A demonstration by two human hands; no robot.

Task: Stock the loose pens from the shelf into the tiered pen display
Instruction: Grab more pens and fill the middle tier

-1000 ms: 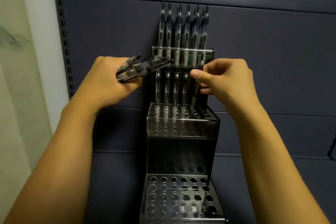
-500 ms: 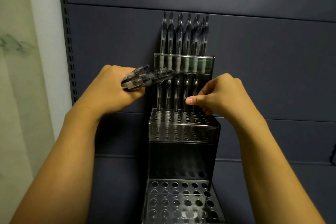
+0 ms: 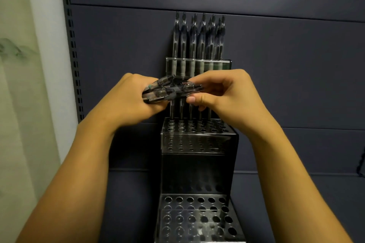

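Left hand [image 3: 128,98]: curled round a bundle of loose pens [image 3: 166,92], holding them sideways in front of the display [image 3: 199,144]
Right hand [image 3: 223,92]: thumb and fingers pinch the tip of one pen at the bundle's right end
Top tier: a row of pens [image 3: 197,37] standing upright
Middle tier: five pens [image 3: 180,112] upright in the back row, other holes bare
Bottom tier [image 3: 197,219]: holes bare
Backdrop: dark panel wall [image 3: 296,65], slotted upright [image 3: 73,45] at left, pale curtain [image 3: 23,84] beyond it
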